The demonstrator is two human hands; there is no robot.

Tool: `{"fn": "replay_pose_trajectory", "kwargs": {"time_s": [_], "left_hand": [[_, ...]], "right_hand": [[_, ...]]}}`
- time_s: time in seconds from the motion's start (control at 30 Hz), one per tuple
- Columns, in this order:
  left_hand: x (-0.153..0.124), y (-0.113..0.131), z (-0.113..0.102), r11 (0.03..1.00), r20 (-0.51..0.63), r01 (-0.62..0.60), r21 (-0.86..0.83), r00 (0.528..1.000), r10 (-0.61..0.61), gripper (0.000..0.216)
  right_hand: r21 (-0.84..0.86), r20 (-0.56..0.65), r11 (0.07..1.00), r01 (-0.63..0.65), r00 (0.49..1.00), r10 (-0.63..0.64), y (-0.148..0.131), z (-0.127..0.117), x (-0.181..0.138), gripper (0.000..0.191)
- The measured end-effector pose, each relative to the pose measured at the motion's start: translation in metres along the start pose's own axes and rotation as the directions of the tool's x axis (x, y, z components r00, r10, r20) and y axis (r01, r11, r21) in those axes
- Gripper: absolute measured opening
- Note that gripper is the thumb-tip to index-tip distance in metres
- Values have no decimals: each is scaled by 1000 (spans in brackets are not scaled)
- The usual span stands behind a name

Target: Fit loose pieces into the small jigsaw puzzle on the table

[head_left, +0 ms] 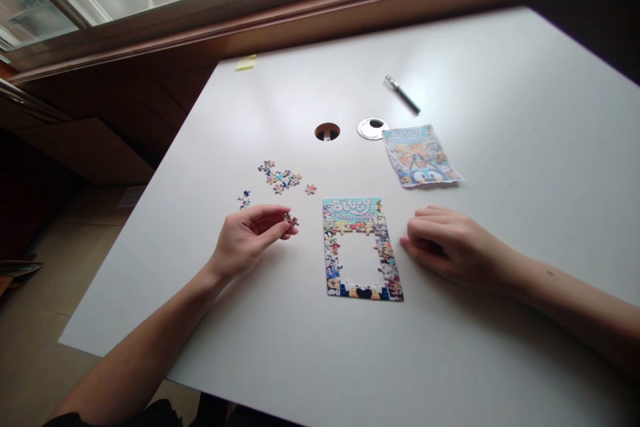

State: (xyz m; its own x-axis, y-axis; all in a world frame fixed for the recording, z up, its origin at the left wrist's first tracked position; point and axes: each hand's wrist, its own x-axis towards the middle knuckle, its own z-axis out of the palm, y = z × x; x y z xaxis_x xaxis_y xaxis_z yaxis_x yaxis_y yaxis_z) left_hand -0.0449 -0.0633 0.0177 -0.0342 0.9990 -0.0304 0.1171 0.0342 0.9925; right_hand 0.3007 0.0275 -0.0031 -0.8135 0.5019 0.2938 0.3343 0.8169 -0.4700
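Observation:
A small colourful jigsaw puzzle (361,212) lies flat on the white table (450,67); its border is assembled and its middle is an open white gap. My left hand (247,237) hovers just left of it, pinching a single puzzle piece (291,219) between thumb and fingertips. My right hand (445,243) rests on the table right of the puzzle, fingers curled loosely, touching nothing I can see. A cluster of loose pieces (281,178) lies beyond my left hand, with one stray piece (311,189) and a small group (245,199) nearby.
A printed reference picture (421,155) lies beyond the puzzle on the right. Further back are a round cable hole (327,131), its silver cover (373,128), a pen (403,94) and a yellow sticky note (246,62). A window runs along the far wall.

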Motion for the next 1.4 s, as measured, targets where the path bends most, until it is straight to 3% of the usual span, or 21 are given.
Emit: {"fn": "replay_pose_trajectory", "kwargs": {"time_s": [1.4], "left_hand": [[1, -3, -1, 997, 61, -64, 45, 996, 61, 15]], "right_hand": [[13, -5, 1000, 4, 1000, -4, -1, 0, 3, 34]]}}
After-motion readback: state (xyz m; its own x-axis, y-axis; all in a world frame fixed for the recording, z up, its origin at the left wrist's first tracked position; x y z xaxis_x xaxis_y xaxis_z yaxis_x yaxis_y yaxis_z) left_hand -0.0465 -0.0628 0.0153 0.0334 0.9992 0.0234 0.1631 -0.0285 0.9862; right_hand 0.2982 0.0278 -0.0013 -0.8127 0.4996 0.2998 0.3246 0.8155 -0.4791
